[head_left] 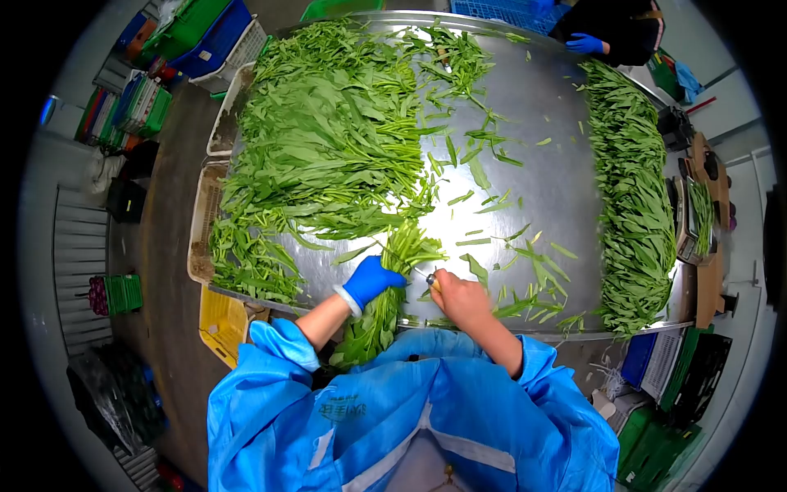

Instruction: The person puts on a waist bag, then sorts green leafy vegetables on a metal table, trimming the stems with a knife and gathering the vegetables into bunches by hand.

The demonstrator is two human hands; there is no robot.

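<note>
My left hand (373, 281), in a blue glove, is closed around a bunch of leafy green stems (407, 248) at the near edge of the metal table (551, 193). Cut stem ends point away from me, and the leaves hang down over the edge. Just to the right, my bare right hand (465, 298) grips a small knife (432, 281) by its handle, blade toward the stems. Whether the blade touches them I cannot tell. Beyond my left hand spreads a large pile of the same greens (328, 148).
A long row of greens (627, 197) lines the table's right side. Loose leaves (537, 275) lie scattered mid-table. At the far right corner is another person's blue-gloved hand (585, 43). Baskets, including a yellow crate (220, 324), stand along the left side.
</note>
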